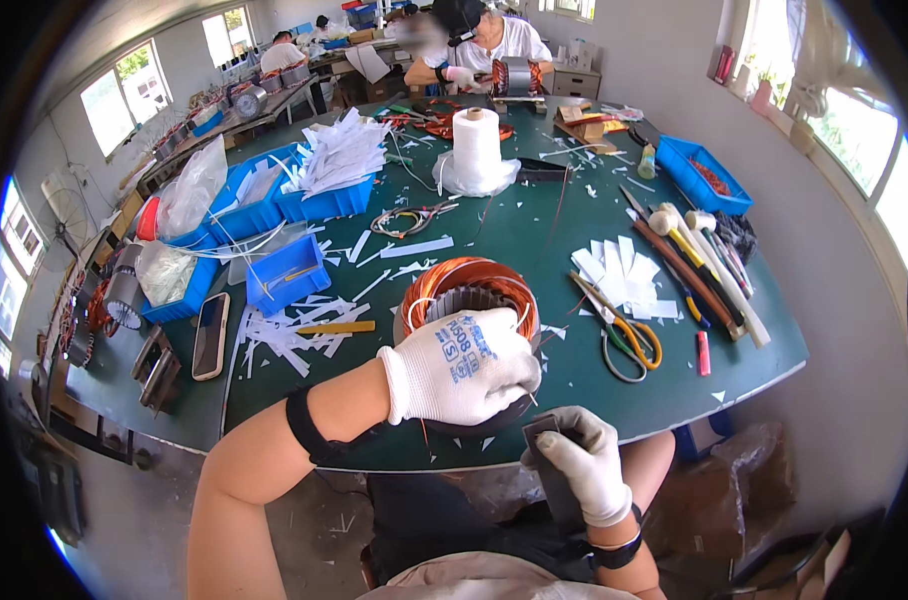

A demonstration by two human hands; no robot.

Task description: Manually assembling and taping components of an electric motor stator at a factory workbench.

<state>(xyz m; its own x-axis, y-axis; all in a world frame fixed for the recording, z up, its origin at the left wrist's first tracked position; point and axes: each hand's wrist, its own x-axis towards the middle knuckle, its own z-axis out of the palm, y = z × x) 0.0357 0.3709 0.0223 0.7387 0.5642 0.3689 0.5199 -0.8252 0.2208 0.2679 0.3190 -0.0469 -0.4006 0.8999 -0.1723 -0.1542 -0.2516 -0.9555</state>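
Note:
A motor stator wound with copper wire sits at the table's near edge, directly in front of me. My left hand, in a white knit glove, lies over its near side and hides much of the core. The fingers are curled closed at the right; a thin pale end pokes out by the fingertips, but what they grip is hidden. Just off the table edge, my right hand, also gloved, is closed around a dark flat strip, with the thumb pressed on its upper end.
White paper slips, scissors and mallets lie on the right. Blue bins, a phone and a yellow strip are on the left. Beyond a white thread cone, a co-worker handles another stator.

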